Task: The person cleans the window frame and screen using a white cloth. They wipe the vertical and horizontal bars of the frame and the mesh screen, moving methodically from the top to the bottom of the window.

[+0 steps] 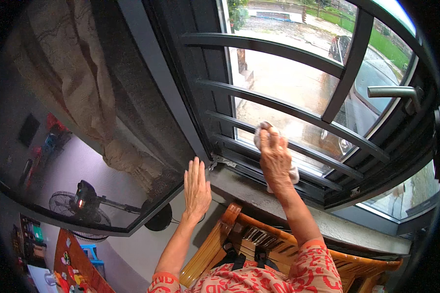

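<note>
My right hand [275, 163] grips a white cloth [294, 174] whose folds show past the fingers and below the palm. It reaches up to the lower dark horizontal bars [322, 158] of a window and covers part of them. My left hand [197, 193] is held upright with its fingers straight and close together, nothing in it. Its fingertips are beside the lower corner of an open dark-framed panel [154, 58]; whether they touch the frame I cannot tell. Between the hands runs the window's grey sill [239, 184], with a metal hinge piece [224, 162] at its left end.
A silver window handle [391, 92] juts out at the right. Below me is a slatted wooden bench [278, 239]. Through or reflected in the left panel appear a bunched curtain [83, 73] and a standing fan [83, 200]. A brown table [66, 254] and blue stool [92, 254] stand lower left.
</note>
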Demonstrator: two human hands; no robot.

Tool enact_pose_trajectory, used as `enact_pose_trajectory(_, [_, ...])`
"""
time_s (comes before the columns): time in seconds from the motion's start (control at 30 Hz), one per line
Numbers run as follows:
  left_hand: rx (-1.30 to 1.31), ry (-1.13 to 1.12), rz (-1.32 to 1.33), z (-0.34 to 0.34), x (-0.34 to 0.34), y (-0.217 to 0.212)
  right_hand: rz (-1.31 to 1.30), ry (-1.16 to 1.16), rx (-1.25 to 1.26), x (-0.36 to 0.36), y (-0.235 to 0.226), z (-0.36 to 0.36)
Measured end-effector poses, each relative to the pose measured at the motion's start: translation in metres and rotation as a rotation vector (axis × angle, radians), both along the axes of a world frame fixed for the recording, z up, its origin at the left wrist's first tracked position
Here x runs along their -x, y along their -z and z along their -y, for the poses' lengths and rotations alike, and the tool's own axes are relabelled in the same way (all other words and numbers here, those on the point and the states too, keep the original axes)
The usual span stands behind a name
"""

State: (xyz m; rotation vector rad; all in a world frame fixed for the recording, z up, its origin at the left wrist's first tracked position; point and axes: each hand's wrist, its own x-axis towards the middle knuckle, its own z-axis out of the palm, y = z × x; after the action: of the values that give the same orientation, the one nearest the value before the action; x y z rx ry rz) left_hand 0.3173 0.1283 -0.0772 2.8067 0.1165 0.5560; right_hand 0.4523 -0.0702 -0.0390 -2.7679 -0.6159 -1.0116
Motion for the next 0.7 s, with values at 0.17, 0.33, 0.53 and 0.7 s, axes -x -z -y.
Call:
enact_pose_trajectory(0.17, [0.079,-0.034,-0.119,-0.011,0.036,0.037,0.09,-0.014,0.031,-0.004,-0.006,-0.011])
enact_pose_trajectory(0.33, [0.171,-0.011,-0.218,-0.015,0.056,0.05,-0.01,-0.129,-0.007,-0.022,-0.008,-0.055])
enact_pose_trajectory(0.53, [0.197,-0.044,-0.233,-0.023,0.062,0.04,0.12,-0.225,-0.004,-0.042,-0.01,-0.109])
enact_pose_trajectory(0.7, [0.206,-0.051,-0.249,-0.027,0.067,0.041,0.046,-0.176,-0.042,-0.049,-0.013,-0.149])
